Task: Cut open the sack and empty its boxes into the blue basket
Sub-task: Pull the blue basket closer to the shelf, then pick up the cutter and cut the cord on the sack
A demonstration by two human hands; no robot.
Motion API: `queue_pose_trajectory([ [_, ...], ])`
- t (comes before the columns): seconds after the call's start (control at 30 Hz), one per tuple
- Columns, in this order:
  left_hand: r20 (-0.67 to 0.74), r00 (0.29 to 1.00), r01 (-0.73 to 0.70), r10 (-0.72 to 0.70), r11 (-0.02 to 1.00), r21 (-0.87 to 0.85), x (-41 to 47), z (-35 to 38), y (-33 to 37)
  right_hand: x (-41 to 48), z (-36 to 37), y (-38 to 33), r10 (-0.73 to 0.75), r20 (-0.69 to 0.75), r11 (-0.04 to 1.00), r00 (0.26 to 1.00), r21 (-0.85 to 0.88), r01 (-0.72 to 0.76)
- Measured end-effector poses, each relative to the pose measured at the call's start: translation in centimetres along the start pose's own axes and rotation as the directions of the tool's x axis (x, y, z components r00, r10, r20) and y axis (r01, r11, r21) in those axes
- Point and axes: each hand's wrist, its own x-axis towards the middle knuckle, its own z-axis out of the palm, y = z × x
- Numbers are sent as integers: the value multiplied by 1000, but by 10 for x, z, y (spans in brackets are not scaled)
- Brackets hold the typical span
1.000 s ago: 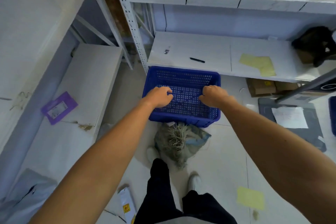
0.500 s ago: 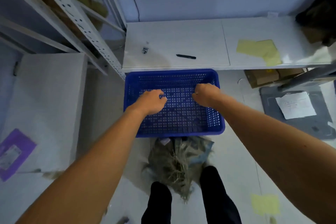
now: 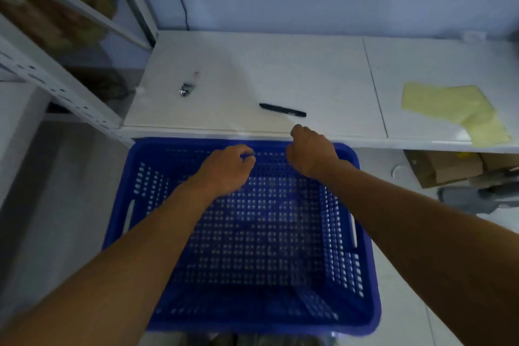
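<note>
Left hand (image 3: 224, 170): fingers curled loosely, holding nothing, hovering over the far half of the basket.
Right hand (image 3: 310, 152): fingers curled under, at the far rim of the basket; whether it grips the rim cannot be told.
Basket (image 3: 365, 284): blue, perforated, on the floor just below the shelf edge, nothing in it.
Sack: only a grey sliver shows at the bottom edge, behind the basket's near rim; too little to read.
Shelf (image 3: 280, 70): white, low; a black pen (image 3: 282, 109) lies near its front edge, just beyond the right hand; yellow paper (image 3: 455, 109) far right; small metal bit (image 3: 186, 89) left.
Box (image 3: 443, 166): cardboard, under the shelf, right.
</note>
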Motion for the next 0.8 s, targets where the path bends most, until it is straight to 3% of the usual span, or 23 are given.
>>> queue_pose_trajectory([
  [0.1,-71,997,-27,27,1000,0,35,12,-5,36,7,14,-47,-211,999,976,-35,40],
  [0.2,-106,988,-101,108,993,68,61,15,-2,67,8,29,-89,-282,995,955,-78,69],
  [0.37,-176,973,-135,146,988,72,85,17,9,98,17,48,-106,-159,984,982,-157,80],
  [0.53,-148,982,-112,115,993,30,87,30,4,102,30,47,-147,-251,961,957,-264,78],
  [0.8,-157,985,-69,71,997,18,62,11,13,71,4,41,6,-156,996,988,-85,-20],
])
